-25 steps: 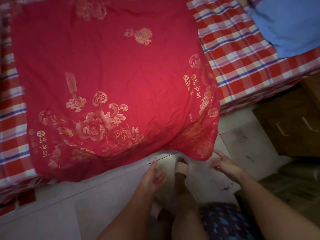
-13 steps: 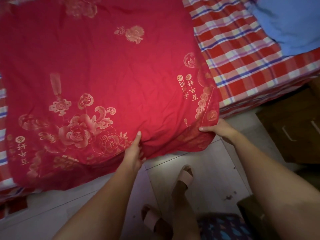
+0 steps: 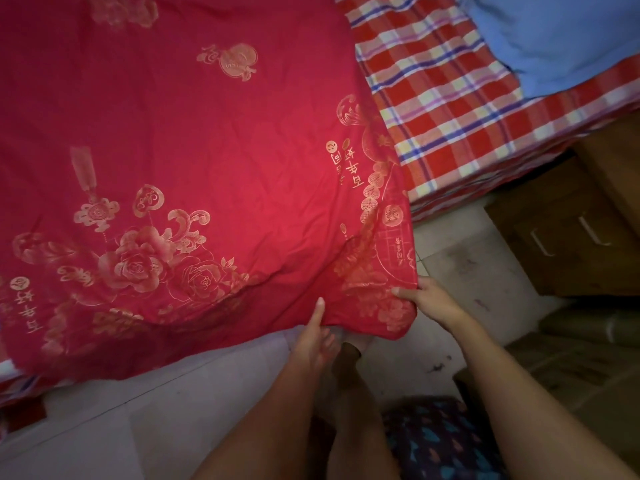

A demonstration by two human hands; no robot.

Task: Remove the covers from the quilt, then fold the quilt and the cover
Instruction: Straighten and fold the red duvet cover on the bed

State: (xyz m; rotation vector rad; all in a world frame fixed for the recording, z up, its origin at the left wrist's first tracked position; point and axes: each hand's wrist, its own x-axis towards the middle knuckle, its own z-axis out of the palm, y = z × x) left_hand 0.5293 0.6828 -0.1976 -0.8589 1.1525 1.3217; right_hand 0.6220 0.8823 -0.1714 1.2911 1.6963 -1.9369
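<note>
Two holds | left hand (image 3: 314, 336), right hand (image 3: 433, 301) pinch creased red cover (image 3: 207, 150)

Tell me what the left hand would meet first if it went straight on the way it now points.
The left hand points away from the person, and its thumb lies on the red cover. Going on, it would push straight into that cover's hanging edge; what lies behind it is hidden.

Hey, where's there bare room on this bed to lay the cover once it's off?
The plaid sheet is bare in a strip between the red quilt and the blue bedding. The floor tiles are free between the bedside and the wooden cabinet. It is crowded at the near corner, where the left hand and the right hand grip the quilt's hem.
</note>
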